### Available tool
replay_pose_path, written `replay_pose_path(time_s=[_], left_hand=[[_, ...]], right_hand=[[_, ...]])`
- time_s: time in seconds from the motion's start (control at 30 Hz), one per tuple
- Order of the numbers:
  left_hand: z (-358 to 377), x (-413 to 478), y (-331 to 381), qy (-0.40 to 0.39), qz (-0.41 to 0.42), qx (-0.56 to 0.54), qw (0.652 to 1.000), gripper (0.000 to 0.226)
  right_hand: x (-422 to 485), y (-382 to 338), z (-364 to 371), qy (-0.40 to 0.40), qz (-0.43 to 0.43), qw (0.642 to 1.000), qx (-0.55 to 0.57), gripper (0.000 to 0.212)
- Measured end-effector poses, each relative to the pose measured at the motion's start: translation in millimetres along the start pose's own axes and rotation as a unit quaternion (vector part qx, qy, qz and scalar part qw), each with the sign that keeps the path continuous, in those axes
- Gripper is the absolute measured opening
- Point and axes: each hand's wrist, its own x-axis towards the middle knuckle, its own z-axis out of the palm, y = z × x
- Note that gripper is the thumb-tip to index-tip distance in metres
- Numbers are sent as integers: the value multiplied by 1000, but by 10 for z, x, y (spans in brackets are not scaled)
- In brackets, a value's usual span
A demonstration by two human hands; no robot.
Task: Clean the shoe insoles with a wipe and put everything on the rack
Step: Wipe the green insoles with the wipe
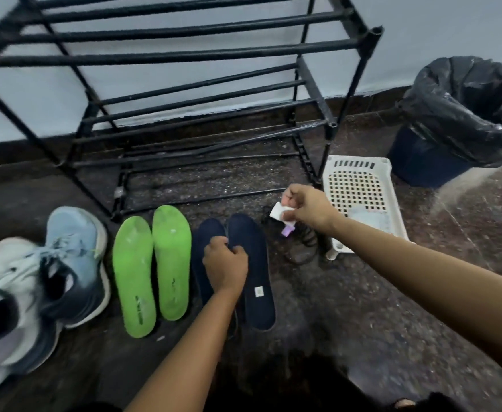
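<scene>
Early stage, nothing on the rack (184, 54) yet. Your left hand (225, 267) grips the navy insoles (258, 263) on the floor in front of the rack. Your right hand (306, 203) pinches the white wipe (278, 212). Green insoles (170, 257) and shoes (65, 257) are also down there, looks like all wiping and racking remains.

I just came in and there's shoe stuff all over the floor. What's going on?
A person is working on shoe insoles on the floor in front of a black rack. Their left hand grips the dark blue insoles, and their right hand pinches a white wipe just to the right of them. The green insoles and the sneakers lie to the left. All of it is on the floor, not yet on the rack.
</scene>
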Motion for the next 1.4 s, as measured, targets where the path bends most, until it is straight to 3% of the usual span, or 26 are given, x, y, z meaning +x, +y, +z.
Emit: replay_pose_path(time_s=[0.17, 0.33, 0.63, 0.77, 1.03, 1.27, 1.4], left_hand=[[-441, 43, -590, 96, -159, 32, 982, 40], [-638, 107, -1004, 84, -227, 21, 970, 48], [-697, 211, -1155, 50, -247, 54, 966, 41], [-721, 196, -1212, 57, -222, 57, 972, 30], [-724, 228, -1225, 50, -140, 86, 985, 32], [-717, 377, -1189, 23, -161, 17, 987, 19], [-795, 402, -1074, 62, -129, -37, 989, 3]], right_hand=[[45, -284, 547, -63, -22, 995, -74, 22], [115, -412, 904, -92, 3, 991, -93, 19], [156, -532, 1236, -153, 6, 979, -131, 20], [193, -540, 1291, -165, 11, 977, -131, 19], [209, -568, 1300, -166, 15, 978, -122, 20], [188, -509, 1304, -168, 29, 979, -114, 20], [185, -562, 1261, -159, 47, 983, -74, 22]])
